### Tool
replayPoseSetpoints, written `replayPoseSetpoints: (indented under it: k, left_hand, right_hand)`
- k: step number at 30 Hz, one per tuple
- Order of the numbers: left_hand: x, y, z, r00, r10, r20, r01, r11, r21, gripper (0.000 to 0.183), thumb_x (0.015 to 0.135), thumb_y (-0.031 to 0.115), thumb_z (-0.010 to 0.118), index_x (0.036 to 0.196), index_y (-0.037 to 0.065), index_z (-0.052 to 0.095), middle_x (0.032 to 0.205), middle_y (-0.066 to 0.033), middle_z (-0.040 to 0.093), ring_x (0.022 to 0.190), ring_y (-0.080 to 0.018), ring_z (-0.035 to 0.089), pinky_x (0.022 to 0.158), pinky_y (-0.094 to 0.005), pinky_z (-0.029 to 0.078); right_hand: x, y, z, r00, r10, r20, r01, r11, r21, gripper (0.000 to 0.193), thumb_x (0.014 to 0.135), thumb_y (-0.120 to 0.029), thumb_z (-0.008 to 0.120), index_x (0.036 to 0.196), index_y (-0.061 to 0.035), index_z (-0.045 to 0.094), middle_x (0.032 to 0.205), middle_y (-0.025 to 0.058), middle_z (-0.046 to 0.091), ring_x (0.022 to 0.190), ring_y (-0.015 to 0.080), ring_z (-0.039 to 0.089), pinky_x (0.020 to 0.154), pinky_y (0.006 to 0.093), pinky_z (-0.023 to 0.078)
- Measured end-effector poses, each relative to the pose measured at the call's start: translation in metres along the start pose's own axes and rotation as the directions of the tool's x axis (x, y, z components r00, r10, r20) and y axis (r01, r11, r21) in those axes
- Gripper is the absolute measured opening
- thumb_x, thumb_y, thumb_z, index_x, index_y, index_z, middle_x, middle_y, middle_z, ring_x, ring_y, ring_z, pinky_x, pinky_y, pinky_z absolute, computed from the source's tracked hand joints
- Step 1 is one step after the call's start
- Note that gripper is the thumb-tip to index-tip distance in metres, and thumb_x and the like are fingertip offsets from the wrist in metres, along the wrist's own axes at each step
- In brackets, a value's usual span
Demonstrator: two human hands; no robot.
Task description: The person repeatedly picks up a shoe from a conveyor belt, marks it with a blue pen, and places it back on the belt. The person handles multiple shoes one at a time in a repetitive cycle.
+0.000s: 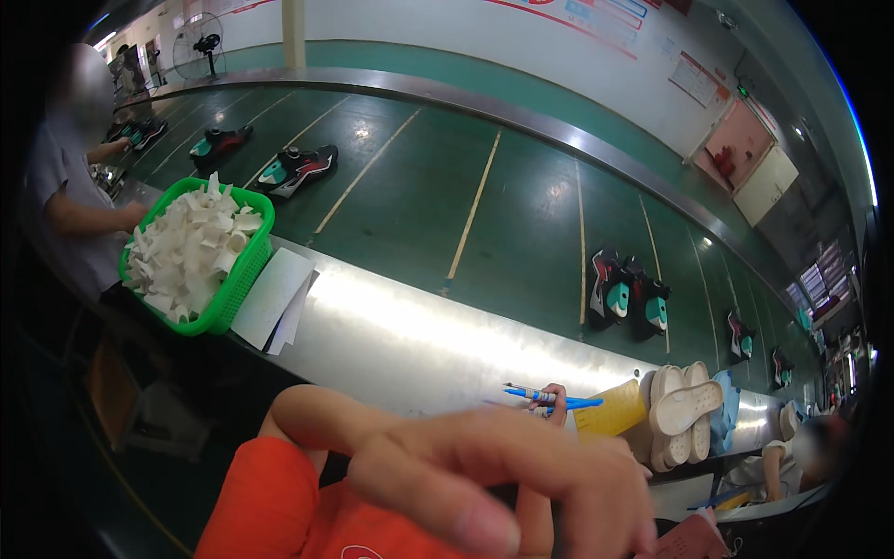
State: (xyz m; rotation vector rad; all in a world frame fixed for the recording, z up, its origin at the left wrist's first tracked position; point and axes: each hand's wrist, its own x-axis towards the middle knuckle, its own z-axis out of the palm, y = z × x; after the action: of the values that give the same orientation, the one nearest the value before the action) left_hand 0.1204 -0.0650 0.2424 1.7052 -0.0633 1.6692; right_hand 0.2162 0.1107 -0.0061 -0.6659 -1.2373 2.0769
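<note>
Head view: one hand looms up close, blurred, fingers spread loose and gripping nothing; I cannot tell which hand it is. Just beyond it, fingertips pinch blue pens over the steel worktop, beside a yellow pad and white insoles.

A hand fills the lower foreground, fingers extended, holding nothing visible. Behind it, fingertips grip a blue pen at the steel counter edge. A green basket of white pieces rests at left beside white sheets. Shoe pairs lie on the green conveyor.
</note>
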Motion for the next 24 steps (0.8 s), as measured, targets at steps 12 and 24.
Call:
replayPoseSetpoints:
  k: [12, 24]
  left_hand:
    - [-0.023, -0.048, 0.009, 0.89, 0.451, 0.065, -0.15, 0.156, 0.976, 0.028, 0.076, 0.014, 0.067, 0.102, 0.017, 0.057, 0.099, -0.0075, 0.06, 0.087, -0.023, 0.061, 0.086, -0.0418, 0.043]
    - [-0.152, 0.028, -0.205, 0.69, 0.323, -0.648, 0.692, -0.033, 0.721, 0.046, 0.069, 0.004, 0.064, 0.113, 0.007, 0.054, 0.117, -0.0099, 0.051, 0.112, -0.0241, 0.049, 0.096, -0.0348, 0.039]
  right_hand:
    - [0.001, 0.01, 0.002, 0.999, 0.035, -0.038, -0.032, 0.998, 0.061, 0.027, 0.092, -0.036, 0.036, 0.086, -0.0112, 0.046, 0.058, 0.0027, 0.045, 0.046, 0.0099, 0.045, 0.034, 0.0206, 0.034]
    - [-0.003, 0.002, 0.009, 0.999, 0.017, -0.028, -0.016, 0.999, 0.052, 0.023, 0.091, -0.033, 0.039, 0.084, -0.011, 0.043, 0.068, 0.0006, 0.04, 0.052, 0.008, 0.044, 0.043, 0.0193, 0.037]
